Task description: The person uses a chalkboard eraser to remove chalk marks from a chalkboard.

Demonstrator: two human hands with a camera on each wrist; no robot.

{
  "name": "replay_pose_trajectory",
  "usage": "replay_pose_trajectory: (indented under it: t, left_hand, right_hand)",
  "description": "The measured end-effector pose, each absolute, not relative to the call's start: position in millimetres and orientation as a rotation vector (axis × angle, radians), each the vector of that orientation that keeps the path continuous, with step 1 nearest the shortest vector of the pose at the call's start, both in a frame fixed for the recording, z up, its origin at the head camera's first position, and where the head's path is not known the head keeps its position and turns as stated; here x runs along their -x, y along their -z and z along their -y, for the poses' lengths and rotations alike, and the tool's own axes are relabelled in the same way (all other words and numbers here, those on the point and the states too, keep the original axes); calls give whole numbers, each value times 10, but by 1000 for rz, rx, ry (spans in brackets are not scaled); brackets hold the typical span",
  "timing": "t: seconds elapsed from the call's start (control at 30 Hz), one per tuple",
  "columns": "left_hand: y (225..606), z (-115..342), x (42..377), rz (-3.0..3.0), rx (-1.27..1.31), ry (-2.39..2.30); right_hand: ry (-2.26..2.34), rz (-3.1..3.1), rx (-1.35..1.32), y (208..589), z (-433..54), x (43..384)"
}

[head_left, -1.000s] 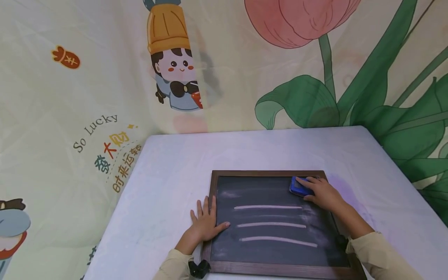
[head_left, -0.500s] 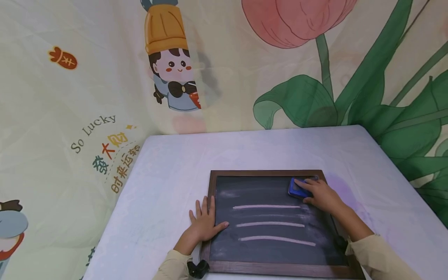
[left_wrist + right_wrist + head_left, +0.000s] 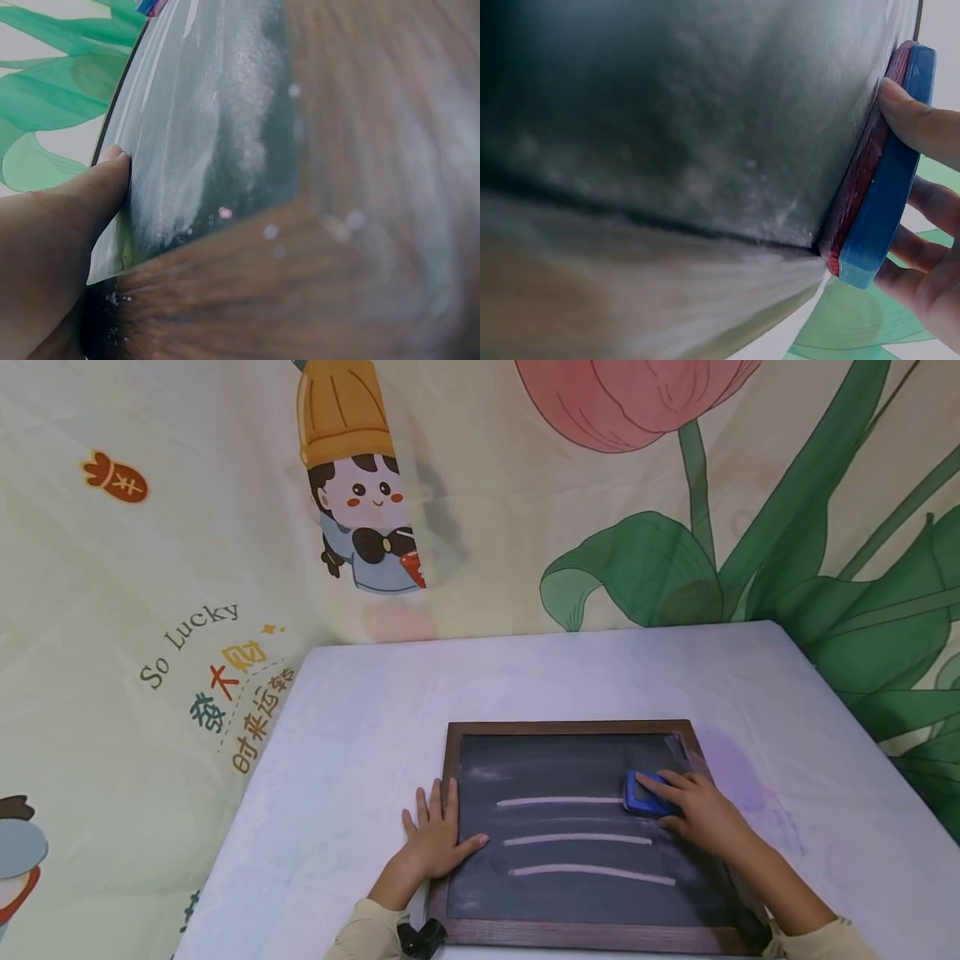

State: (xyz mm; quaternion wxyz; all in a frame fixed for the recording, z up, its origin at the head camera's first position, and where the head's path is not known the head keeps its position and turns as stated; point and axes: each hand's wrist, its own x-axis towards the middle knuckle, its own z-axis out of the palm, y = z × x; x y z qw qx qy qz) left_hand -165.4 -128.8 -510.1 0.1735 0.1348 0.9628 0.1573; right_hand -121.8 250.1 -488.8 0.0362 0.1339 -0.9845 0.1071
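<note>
A framed chalkboard (image 3: 555, 902) lies on the table, with three pale chalk lines across its dark face. My right hand (image 3: 705, 806) grips a blue eraser (image 3: 647, 795) flat on the board, at the right end of the top line. In the right wrist view, thumb and fingers hold the blue back of the eraser (image 3: 889, 180), and its reddish felt side meets the board. My left hand (image 3: 435, 839) rests spread over the board's left frame, its thumb on the dark surface. Only that thumb (image 3: 97, 195) shows clearly in the left wrist view.
A pale cloth covers the table (image 3: 360, 710), with a purple patch (image 3: 727, 768) right of the board. Behind stands a printed backdrop (image 3: 480, 510) with a flower and cartoon figure. Smudges of chalk dust mark the board's right side.
My right hand has drawn the eraser down from near the board's top right to the top line, covering that line's right end. My left hand stays put. The head view shifts slightly.
</note>
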Motion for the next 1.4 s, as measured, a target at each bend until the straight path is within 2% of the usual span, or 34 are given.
replay_pose_trajectory:
  t: [0.53,1.4]
  left_hand:
    - [5038,1285,1650,-2747,-428,-408]
    - [5088,1245,1637,-2762,-419,-421]
  right_hand:
    - [-264,3018,-466,4856,-2306,1242]
    - [-39,3023,-780,4776,-481,1694]
